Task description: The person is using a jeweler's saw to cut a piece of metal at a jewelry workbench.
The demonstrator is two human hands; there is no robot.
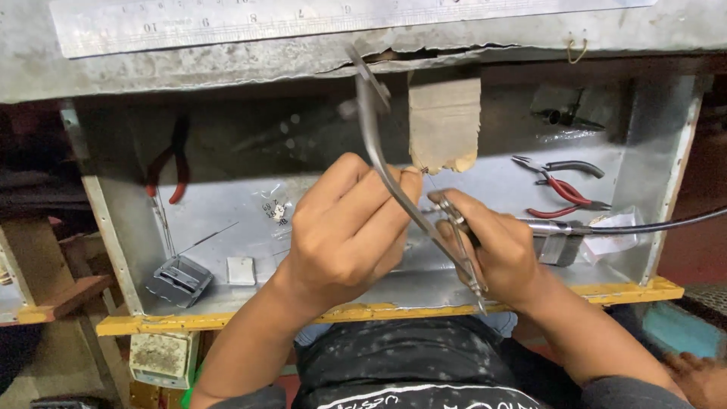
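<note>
Both hands work close together over the metal tray: left hand closed around long steel tweezers, steadying a tiny piece at the fingertips; right hand pinches slim pliers toward it. Red-handled pliers lie aside.

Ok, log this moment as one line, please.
left hand: grips long metal tweezers | right hand: pinches small tool | between them: tiny wire piece | below: metal tray, red pliers

Probably a small metalworking or jewellery workshop: a worn metal bench tray holds red-handled pliers, with a steel ruler at the far edge.
</note>
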